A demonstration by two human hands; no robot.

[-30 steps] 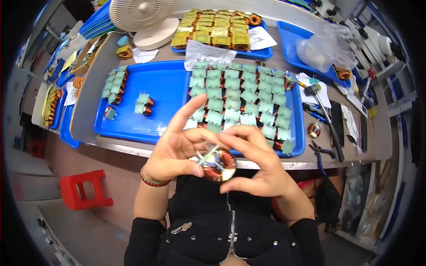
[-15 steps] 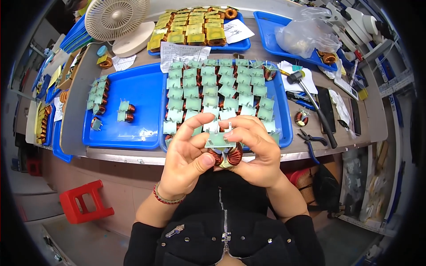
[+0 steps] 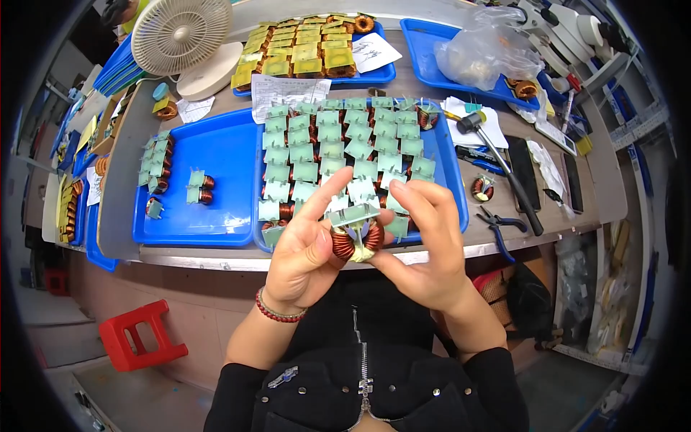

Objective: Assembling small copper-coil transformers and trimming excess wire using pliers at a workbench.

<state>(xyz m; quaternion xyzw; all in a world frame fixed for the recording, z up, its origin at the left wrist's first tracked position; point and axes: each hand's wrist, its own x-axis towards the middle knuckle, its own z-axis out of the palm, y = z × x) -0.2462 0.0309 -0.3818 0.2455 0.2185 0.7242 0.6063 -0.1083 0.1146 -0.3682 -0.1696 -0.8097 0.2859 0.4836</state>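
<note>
Copper-wound, the coil [image 3: 345,245] with its green board [image 3: 355,215] sat between two hands, before the bench [image 3: 568,232]. The left hand [image 3: 296,268] pinched it with the thumb, index finger raised; the right hand [image 3: 436,258] stood spread, its thumb at the coil's lower edge, contact unclear. Both hid part of the crowded blue tray [image 3: 450,180]. Two coils [image 3: 201,189] paired up mid-floor in the left tray [image 3: 234,155]. Around were one hammer [image 3: 509,171], one pair of pliers [image 3: 501,225], one loose coil [image 3: 482,189], one fan [image 3: 182,34].

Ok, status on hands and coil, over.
Left hand grips copper coil; right hand close, contact unclear. Green board on top. Loaded blue tray just beyond.
</note>
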